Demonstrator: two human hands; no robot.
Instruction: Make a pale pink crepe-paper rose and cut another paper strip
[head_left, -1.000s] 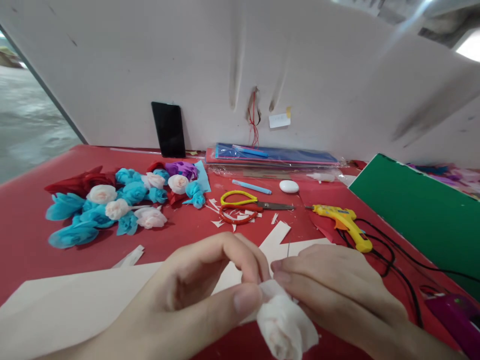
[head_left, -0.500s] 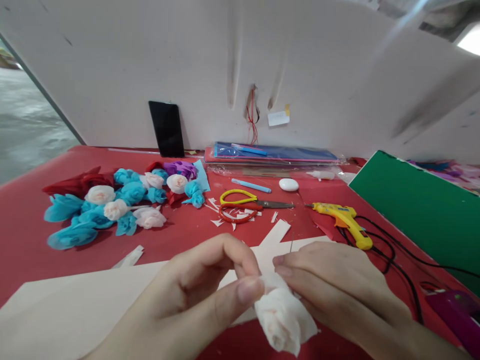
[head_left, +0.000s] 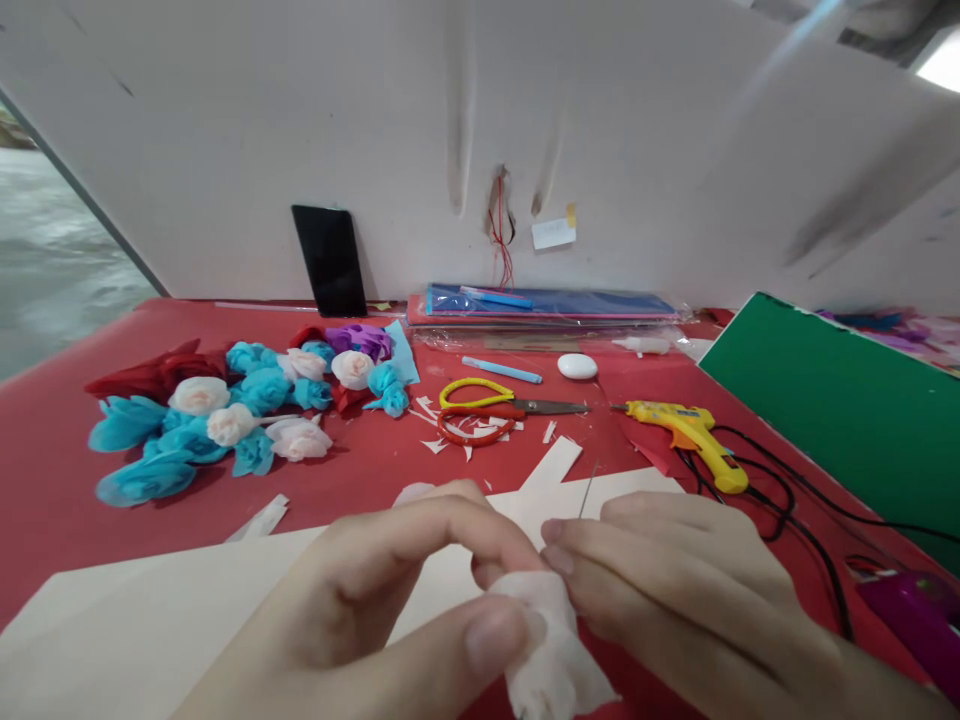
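My left hand (head_left: 420,590) pinches a white fabric or paper flower (head_left: 551,650) between thumb and forefinger, low in the middle of the head view. My right hand (head_left: 675,580) lies against the flower's far right side, its fingers pressed together. A thin wire (head_left: 589,490) sticks up past the right fingertips and seems to be gripped in them; its lower end is hidden. The flower's front petals run down to the bottom edge of the view. Under both hands spreads a cream paper sheet (head_left: 187,590), with a paper strip (head_left: 553,464) lying at its far edge.
Finished blue, white and red flowers (head_left: 262,390) lie in a heap at left. Scissors (head_left: 480,408) rest among paper scraps. A yellow glue gun (head_left: 694,435) with a black cord lies at right, by a green board (head_left: 832,400). A black phone (head_left: 330,260) leans on the wall.
My left thumb and forefinger have shifted along the flower, and it has turned and dropped slightly toward me. More of the wire shows above my right fingers.
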